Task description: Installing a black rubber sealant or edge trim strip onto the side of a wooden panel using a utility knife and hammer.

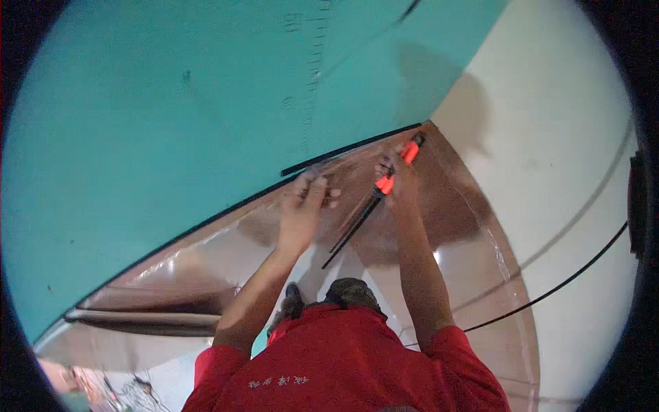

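My right hand is closed around an orange and black hand tool. The tool slants from upper right to lower left, with thin dark rods reaching down from its lower end; its exact kind is unclear. My left hand is close by on the left, smeared by motion, its fingers loosely apart and seemingly holding nothing. Just beyond it a straight black strip lies along the edge of a teal surface with ruler-like marks. Below both hands spreads a brown, glossy sheet.
Pale cream surface fills the right side, crossed by a black cable. A dark object sits at the far right rim. Tangled wires lie at lower left. A dark shoe shows beyond my red shirt.
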A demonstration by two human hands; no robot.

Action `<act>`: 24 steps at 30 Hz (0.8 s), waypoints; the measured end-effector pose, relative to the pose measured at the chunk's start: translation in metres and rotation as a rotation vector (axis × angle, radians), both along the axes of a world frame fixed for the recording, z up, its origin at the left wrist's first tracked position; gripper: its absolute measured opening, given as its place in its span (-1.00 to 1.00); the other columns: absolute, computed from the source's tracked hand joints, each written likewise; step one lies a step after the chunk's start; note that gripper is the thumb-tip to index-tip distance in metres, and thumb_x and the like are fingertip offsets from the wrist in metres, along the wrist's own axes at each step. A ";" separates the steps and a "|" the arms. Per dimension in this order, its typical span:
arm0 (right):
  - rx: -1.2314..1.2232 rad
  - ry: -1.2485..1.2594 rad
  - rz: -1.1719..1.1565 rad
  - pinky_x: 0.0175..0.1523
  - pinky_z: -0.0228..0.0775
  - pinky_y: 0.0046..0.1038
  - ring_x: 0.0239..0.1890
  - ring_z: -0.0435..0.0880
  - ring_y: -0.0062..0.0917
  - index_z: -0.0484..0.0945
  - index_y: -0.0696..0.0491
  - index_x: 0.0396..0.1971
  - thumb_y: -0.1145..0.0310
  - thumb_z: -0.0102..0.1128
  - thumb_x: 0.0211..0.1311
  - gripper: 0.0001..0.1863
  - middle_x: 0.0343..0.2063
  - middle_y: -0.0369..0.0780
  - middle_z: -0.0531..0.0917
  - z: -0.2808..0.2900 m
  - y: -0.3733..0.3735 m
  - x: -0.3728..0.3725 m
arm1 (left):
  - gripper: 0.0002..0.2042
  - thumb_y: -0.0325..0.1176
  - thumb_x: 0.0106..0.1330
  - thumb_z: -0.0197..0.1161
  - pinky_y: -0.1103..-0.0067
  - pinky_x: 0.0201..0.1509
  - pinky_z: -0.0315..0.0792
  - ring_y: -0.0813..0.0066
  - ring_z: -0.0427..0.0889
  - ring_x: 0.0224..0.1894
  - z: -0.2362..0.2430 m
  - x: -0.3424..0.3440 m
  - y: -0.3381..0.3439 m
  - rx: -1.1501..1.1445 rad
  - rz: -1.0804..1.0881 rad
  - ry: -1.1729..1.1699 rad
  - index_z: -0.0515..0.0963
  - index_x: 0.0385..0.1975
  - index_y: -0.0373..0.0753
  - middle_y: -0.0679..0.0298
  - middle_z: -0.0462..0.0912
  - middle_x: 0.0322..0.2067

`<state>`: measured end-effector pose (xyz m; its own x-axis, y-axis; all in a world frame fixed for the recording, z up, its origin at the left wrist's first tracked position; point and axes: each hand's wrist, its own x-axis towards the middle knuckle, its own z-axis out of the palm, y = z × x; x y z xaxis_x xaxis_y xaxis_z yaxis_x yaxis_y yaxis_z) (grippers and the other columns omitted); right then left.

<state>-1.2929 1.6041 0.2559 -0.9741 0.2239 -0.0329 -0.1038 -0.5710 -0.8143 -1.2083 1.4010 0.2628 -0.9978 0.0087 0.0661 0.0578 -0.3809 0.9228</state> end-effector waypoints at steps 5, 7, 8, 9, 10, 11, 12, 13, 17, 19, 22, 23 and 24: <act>-0.065 0.006 -0.005 -0.42 0.33 -0.55 -0.49 0.48 -0.58 0.40 0.02 -0.34 0.26 0.13 0.38 -0.82 -0.50 -0.32 0.48 -0.022 0.021 -0.049 | -0.76 -0.25 0.46 0.10 0.53 -0.37 0.56 0.43 0.70 -0.31 -0.003 -0.019 0.011 0.234 0.122 -0.140 0.52 -0.12 -0.31 0.16 0.68 -0.18; -0.035 -0.043 -0.035 -0.43 0.34 -0.55 -0.49 0.50 -0.57 0.41 0.03 -0.33 0.26 0.13 0.38 -0.82 -0.50 -0.31 0.49 -0.015 0.028 -0.045 | -0.75 -0.24 0.46 0.09 0.56 -0.41 0.54 0.42 0.69 -0.33 -0.003 -0.016 0.018 0.204 0.165 -0.179 0.53 -0.14 -0.31 0.16 0.69 -0.22; 0.005 -0.080 -0.064 -0.43 0.35 -0.54 -0.49 0.53 -0.56 0.42 0.05 -0.32 0.27 0.13 0.38 -0.83 -0.49 -0.29 0.51 -0.012 0.032 -0.045 | -0.75 -0.24 0.46 0.08 0.58 -0.44 0.52 0.42 0.69 -0.36 -0.003 -0.017 0.022 0.184 0.207 -0.207 0.54 -0.15 -0.31 0.16 0.70 -0.25; -0.011 -0.088 -0.060 -0.43 0.35 -0.54 -0.49 0.53 -0.56 0.42 0.05 -0.32 0.27 0.13 0.38 -0.83 -0.49 -0.29 0.51 -0.010 0.036 -0.047 | -0.74 -0.20 0.45 0.09 0.60 -0.52 0.47 0.44 0.68 -0.41 -0.001 -0.021 0.026 0.168 0.236 -0.238 0.56 -0.17 -0.28 0.17 0.70 -0.27; 0.040 -0.099 -0.104 -0.44 0.36 -0.54 -0.50 0.54 -0.56 0.44 0.05 -0.32 0.29 0.14 0.37 -0.84 -0.49 -0.29 0.53 -0.009 0.041 -0.050 | -0.74 -0.20 0.45 0.09 0.60 -0.52 0.47 0.44 0.68 -0.41 0.002 -0.022 0.030 0.150 0.242 -0.244 0.56 -0.17 -0.28 0.17 0.70 -0.27; 0.090 -0.110 -0.147 -0.44 0.38 -0.54 -0.51 0.55 -0.56 0.45 0.06 -0.31 0.30 0.15 0.35 -0.85 -0.48 -0.28 0.55 -0.009 0.047 -0.053 | -0.74 -0.20 0.45 0.11 0.60 -0.51 0.47 0.42 0.68 -0.43 0.008 -0.022 0.035 0.161 0.252 -0.272 0.56 -0.18 -0.28 0.14 0.70 -0.28; 0.071 -0.121 -0.141 -0.44 0.38 -0.54 -0.51 0.55 -0.56 0.45 0.06 -0.31 0.30 0.15 0.35 -0.85 -0.48 -0.28 0.55 -0.011 0.050 -0.057 | -0.74 -0.19 0.44 0.13 0.59 -0.50 0.46 0.40 0.67 -0.45 0.012 -0.023 0.039 0.170 0.264 -0.299 0.56 -0.20 -0.29 0.12 0.71 -0.29; 0.051 -0.097 -0.111 -0.46 0.39 -0.54 -0.52 0.55 -0.56 0.46 0.07 -0.31 0.32 0.17 0.34 -0.86 -0.47 -0.27 0.56 -0.013 0.053 -0.061 | -0.72 -0.16 0.44 0.12 0.60 -0.56 0.40 0.41 0.66 -0.49 0.011 -0.025 0.043 0.208 0.300 -0.274 0.57 -0.27 -0.29 0.11 0.70 -0.38; 0.003 -0.199 -0.035 -0.51 0.39 -0.53 -0.55 0.55 -0.58 0.49 0.07 -0.30 0.37 0.22 0.29 -0.88 -0.51 -0.28 0.56 -0.009 0.065 -0.067 | -0.71 -0.17 0.43 0.12 0.58 -0.59 0.40 0.42 0.59 -0.62 0.014 -0.034 0.056 -0.048 0.550 -0.177 0.54 -0.39 -0.29 0.11 0.64 -0.54; -0.108 -0.115 -0.059 -0.51 0.40 -0.55 -0.60 0.53 -0.58 0.50 0.07 -0.31 0.37 0.24 0.26 -0.87 -0.56 -0.28 0.57 -0.012 0.070 -0.071 | -0.71 -0.18 0.40 0.14 0.57 -0.59 0.40 0.39 0.58 -0.62 0.024 -0.042 0.064 -0.085 0.638 -0.139 0.52 -0.42 -0.31 0.10 0.62 -0.56; -0.101 -0.167 -0.075 -0.51 0.39 -0.56 -0.59 0.52 -0.59 0.49 0.08 -0.35 0.38 0.25 0.26 -0.87 -0.55 -0.26 0.57 -0.005 0.073 -0.073 | -0.69 -0.16 0.38 0.15 0.56 -0.58 0.39 0.36 0.58 -0.62 0.026 -0.045 0.063 -0.084 0.658 -0.135 0.53 -0.40 -0.33 0.09 0.61 -0.57; -0.128 -0.184 -0.041 -0.50 0.40 -0.55 -0.58 0.53 -0.59 0.50 0.09 -0.37 0.40 0.26 0.25 -0.87 -0.54 -0.25 0.57 -0.006 0.073 -0.073 | -0.68 -0.14 0.37 0.16 0.55 -0.58 0.39 0.35 0.57 -0.62 0.026 -0.045 0.063 -0.075 0.669 -0.153 0.54 -0.38 -0.34 0.09 0.61 -0.58; -0.136 -0.188 -0.051 -0.50 0.40 -0.55 -0.58 0.53 -0.59 0.50 0.09 -0.37 0.40 0.26 0.25 -0.87 -0.54 -0.25 0.57 -0.008 0.075 -0.074 | -0.68 -0.14 0.37 0.16 0.55 -0.58 0.39 0.35 0.57 -0.62 0.028 -0.044 0.066 -0.084 0.659 -0.154 0.54 -0.38 -0.34 0.09 0.61 -0.58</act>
<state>-1.3664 1.6793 0.2474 -0.9356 0.2539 -0.2455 0.0106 -0.6747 -0.7380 -1.2524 1.4674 0.2908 -0.7941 -0.6056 -0.0514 0.1188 -0.2376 0.9641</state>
